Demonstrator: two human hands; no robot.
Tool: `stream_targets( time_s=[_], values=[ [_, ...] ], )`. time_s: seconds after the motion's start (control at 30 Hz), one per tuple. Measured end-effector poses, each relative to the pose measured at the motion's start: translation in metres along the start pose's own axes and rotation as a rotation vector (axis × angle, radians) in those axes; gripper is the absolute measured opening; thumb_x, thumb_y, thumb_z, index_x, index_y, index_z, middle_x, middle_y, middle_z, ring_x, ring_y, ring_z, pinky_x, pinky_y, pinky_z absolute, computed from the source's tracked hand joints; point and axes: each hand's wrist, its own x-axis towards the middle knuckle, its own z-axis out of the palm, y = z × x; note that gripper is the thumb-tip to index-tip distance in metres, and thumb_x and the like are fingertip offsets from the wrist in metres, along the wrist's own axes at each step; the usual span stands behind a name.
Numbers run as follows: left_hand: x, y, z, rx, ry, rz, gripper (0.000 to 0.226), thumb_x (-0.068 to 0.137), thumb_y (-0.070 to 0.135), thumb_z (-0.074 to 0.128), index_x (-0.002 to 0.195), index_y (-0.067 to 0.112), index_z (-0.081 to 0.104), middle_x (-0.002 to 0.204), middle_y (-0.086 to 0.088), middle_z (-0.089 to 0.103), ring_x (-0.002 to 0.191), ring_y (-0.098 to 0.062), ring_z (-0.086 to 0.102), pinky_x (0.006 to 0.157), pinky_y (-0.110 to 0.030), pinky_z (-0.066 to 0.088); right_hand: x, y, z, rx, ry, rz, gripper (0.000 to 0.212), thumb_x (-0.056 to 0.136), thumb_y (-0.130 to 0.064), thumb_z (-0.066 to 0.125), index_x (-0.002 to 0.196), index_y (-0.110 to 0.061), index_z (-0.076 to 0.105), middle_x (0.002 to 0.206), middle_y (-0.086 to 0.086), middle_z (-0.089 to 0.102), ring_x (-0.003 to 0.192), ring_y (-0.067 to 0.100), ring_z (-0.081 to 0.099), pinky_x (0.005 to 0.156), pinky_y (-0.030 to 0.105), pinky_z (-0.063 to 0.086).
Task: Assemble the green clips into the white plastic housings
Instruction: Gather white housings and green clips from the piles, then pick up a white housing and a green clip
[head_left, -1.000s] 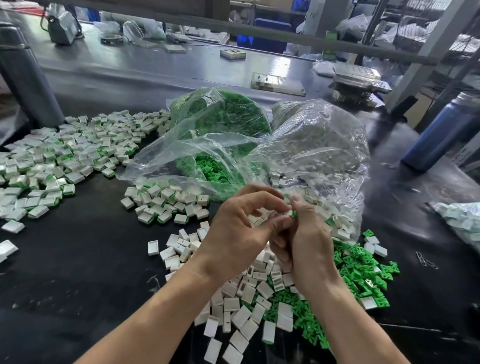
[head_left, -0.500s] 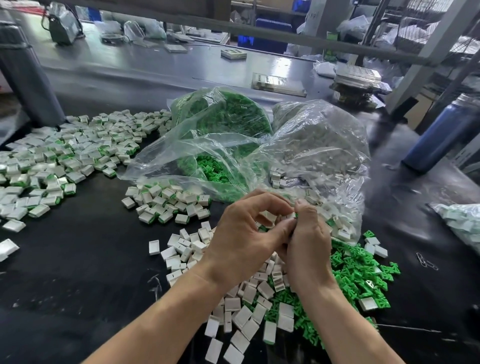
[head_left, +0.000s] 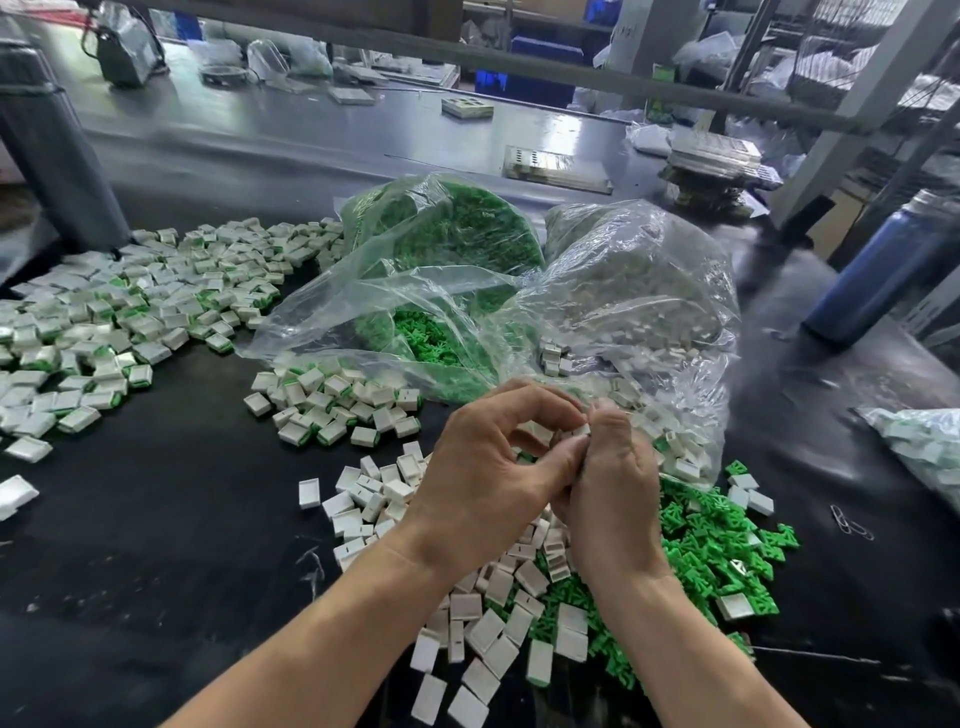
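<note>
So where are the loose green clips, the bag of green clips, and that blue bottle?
loose green clips (head_left: 711, 551), head view, middle of the pile right of the hands
bag of green clips (head_left: 457, 228), head view, upper bulge of the clear bag
blue bottle (head_left: 878, 275), head view, middle of its body

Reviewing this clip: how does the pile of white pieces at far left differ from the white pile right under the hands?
The far-left pile shows green at many pieces' edges, so these look assembled; the pile under the hands is plain white housings, some showing an open slot. The far-left pile spreads wide and away from the hands; the near pile is smaller and borders the loose green clips. Both lie loose on the black table and share the same small white rectangular housing.
</note>
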Motion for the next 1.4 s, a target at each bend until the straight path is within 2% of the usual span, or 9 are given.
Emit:
stream_targets(
  time_s=[0.1, 0.3, 0.37, 0.53, 0.7, 0.8, 0.97, 1.17, 1.4],
  values=[
    [0.0, 0.0, -0.002, 0.001, -0.003, -0.019, 0.01, 0.09, 0.009, 0.079, 0.098, 0.014, 0.077, 0.108, 0.01, 0.072, 0.097, -0.013, 0.073, 0.082, -0.03, 0.062, -0.001, -0.001, 0.0, -0.008, 0.022, 0.029, 0.049, 0.1, -0.049, 0.039, 0.086, -0.029, 0.081, 0.073, 0.012, 0.068, 0.063, 0.031, 0.064, 0.051, 0.035, 0.052],
    [0.005, -0.002, -0.012, 0.073, 0.044, -0.004, 0.009, 0.089, 0.014, 0.08, 0.097, 0.014, 0.076, 0.102, 0.007, 0.071, 0.094, -0.014, 0.071, 0.079, -0.027, 0.06, 0.002, -0.002, -0.013, -0.176, -0.016, 0.006, 0.066, 0.108, -0.055, 0.036, 0.061, -0.017, 0.062, 0.054, -0.003, 0.044, 0.046, 0.01, 0.037, 0.04, 0.019, 0.031],
    [0.006, -0.004, -0.017, 0.088, 0.066, -0.033, 0.008, 0.089, 0.015, 0.08, 0.095, 0.018, 0.075, 0.096, 0.006, 0.07, 0.086, -0.013, 0.069, 0.071, -0.023, 0.059, 0.004, -0.002, -0.018, -0.201, -0.02, -0.064, 0.056, 0.106, -0.052, 0.044, 0.073, -0.01, 0.062, 0.062, 0.0, 0.05, 0.052, 0.01, 0.041, 0.044, 0.018, 0.034],
    [0.008, -0.011, -0.033, 0.245, 0.084, -0.136, 0.011, 0.09, 0.021, 0.079, 0.096, 0.028, 0.073, 0.087, 0.01, 0.072, 0.081, -0.004, 0.069, 0.07, -0.02, 0.059, 0.007, -0.001, -0.021, -0.245, -0.09, -0.135, 0.011, 0.101, -0.028, 0.064, 0.1, -0.023, 0.074, 0.079, -0.002, 0.069, 0.065, 0.009, 0.057, 0.056, 0.018, 0.044],
    [0.012, -0.017, -0.064, 0.562, 0.114, -0.297, 0.017, 0.091, 0.025, 0.077, 0.091, 0.038, 0.066, 0.087, 0.021, 0.066, 0.075, 0.009, 0.064, 0.064, -0.009, 0.05, 0.01, 0.003, -0.028, -0.398, -0.086, -0.117, 0.011, 0.102, -0.024, 0.064, 0.098, -0.023, 0.074, 0.078, -0.006, 0.071, 0.067, 0.005, 0.061, 0.059, 0.018, 0.045],
    [0.015, -0.019, -0.079, 0.692, 0.205, -0.352, 0.008, 0.091, 0.029, 0.079, 0.088, 0.033, 0.073, 0.084, 0.019, 0.069, 0.079, 0.002, 0.064, 0.074, -0.024, 0.054, 0.012, 0.005, -0.034, -0.433, -0.081, -0.107, 0.011, 0.102, -0.026, 0.064, 0.098, -0.024, 0.074, 0.079, -0.006, 0.071, 0.066, 0.004, 0.062, 0.057, 0.016, 0.047],
    [0.018, -0.021, -0.092, 0.758, 0.339, -0.404, 0.005, 0.091, 0.028, 0.08, 0.088, 0.03, 0.076, 0.085, 0.013, 0.074, 0.078, -0.012, 0.07, 0.082, -0.039, 0.06, 0.015, 0.009, -0.037, -0.49, -0.087, -0.1, 0.013, 0.101, -0.03, 0.066, 0.092, -0.026, 0.074, 0.077, -0.005, 0.071, 0.057, 0.0, 0.056, 0.05, 0.012, 0.041],
    [0.021, -0.028, -0.098, 0.724, 0.416, -0.48, 0.013, 0.094, 0.03, 0.077, 0.086, 0.03, 0.066, 0.074, 0.011, 0.073, 0.066, -0.014, 0.074, 0.076, -0.042, 0.062, 0.017, 0.012, -0.041, -0.5, -0.07, -0.095, 0.016, 0.102, -0.03, 0.066, 0.088, -0.027, 0.075, 0.073, -0.002, 0.07, 0.05, 0.0, 0.051, 0.046, 0.009, 0.037],
    [0.019, -0.022, -0.093, 0.804, 0.402, -0.396, 0.016, 0.094, 0.036, 0.075, 0.087, 0.026, 0.065, 0.078, 0.007, 0.07, 0.073, -0.018, 0.07, 0.075, -0.043, 0.061, 0.02, 0.011, -0.044, -0.529, -0.05, -0.066, 0.016, 0.102, -0.031, 0.066, 0.089, -0.026, 0.074, 0.074, -0.003, 0.07, 0.056, 0.002, 0.057, 0.049, 0.013, 0.041]
  ],
)
